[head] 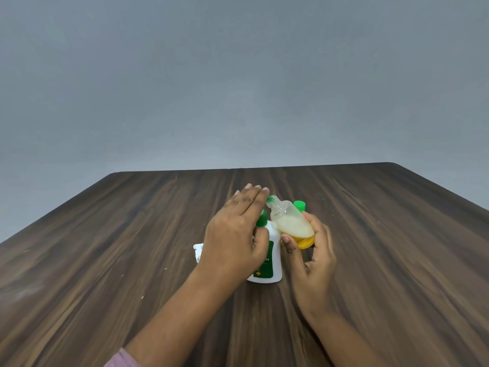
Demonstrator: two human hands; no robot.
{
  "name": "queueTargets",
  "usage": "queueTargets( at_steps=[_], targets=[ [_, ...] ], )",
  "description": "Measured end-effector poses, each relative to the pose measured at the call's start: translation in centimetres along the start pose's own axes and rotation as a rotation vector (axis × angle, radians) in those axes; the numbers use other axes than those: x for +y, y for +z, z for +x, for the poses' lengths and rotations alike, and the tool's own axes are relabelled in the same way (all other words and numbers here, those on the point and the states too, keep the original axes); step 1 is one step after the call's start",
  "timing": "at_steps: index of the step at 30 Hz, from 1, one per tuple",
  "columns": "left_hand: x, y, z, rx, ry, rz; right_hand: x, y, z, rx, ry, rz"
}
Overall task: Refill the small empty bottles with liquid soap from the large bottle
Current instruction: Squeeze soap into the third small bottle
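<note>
At the near left edge of the dark wooden table, a pink sleeve showed at the person's left forearm. Farther in, a small crumpled white scrap lay on the wood, partly hidden by the left hand. That hand was released, its fingers straight and together, reaching across above the large white bottle, with a fingertip at the green cap on the small bottle's mouth; the thumb was tucked under the palm. The large bottle stood upright on the table, green-capped and green-labelled, just beside the small clear bottle. The small bottle was off the table and tilted, neck up and to the left, holding pale foam over yellow liquid at its base. Just behind it another green cap stood, its bottle hidden. The right hand grasped the small bottle's lower end between thumb and curled fingers.
</note>
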State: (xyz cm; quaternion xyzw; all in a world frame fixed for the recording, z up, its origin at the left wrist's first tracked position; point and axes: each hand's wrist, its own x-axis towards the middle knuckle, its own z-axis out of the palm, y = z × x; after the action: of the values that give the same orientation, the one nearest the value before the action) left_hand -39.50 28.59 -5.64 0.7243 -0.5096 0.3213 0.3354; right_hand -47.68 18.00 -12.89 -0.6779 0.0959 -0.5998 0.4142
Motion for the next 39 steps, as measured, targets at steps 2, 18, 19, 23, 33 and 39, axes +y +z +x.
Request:
queueTargets(
  at_steps=[2,18,19,23,33,39],
  targets=[
    [-0.3,0.4,-0.1,-0.009,0.009,0.0,0.2,-0.1,0.0,0.0,0.003,-0.003],
    [-0.1,0.6,0.2,0.018,0.027,0.034,0.2,-0.2,-0.1,0.005,0.011,0.003],
    [-0.2,0.8,-0.2,0.023,0.015,0.022,0.2,-0.2,-0.2,0.004,0.012,-0.003],
    [-0.2,1.3,-1.0,0.023,-0.008,-0.017,0.3,-0.5,-0.2,-0.012,0.014,-0.021],
    [-0.1,0.6,-0.1,0.029,0.014,0.012,0.2,-0.1,0.0,0.0,0.02,0.023],
    [-0.2,1.4,-1.1,0.033,-0.001,-0.004,0.3,-0.7,-0.2,-0.016,0.026,-0.037]
  ],
)
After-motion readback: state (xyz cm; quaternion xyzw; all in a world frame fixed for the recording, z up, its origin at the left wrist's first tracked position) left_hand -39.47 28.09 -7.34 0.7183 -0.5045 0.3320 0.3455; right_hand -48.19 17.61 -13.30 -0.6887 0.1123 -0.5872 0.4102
